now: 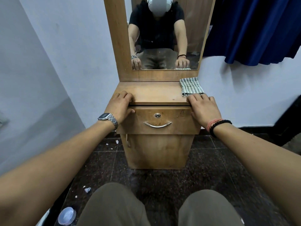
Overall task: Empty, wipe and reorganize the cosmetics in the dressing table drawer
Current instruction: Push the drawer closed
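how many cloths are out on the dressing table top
1: a checked cloth at the tabletop's back right corner, just beyond the right hand. Others may be inside the shut drawer.

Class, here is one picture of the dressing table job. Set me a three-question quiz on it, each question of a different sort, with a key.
1. True or false: the drawer is pulled fully out.
2. Which thing lies on the tabletop? A) checked cloth B) hairbrush C) bottle
3. Fill in: the left hand and right hand rest on the table's front ____.

Key: 1 false; 2 A; 3 corners.
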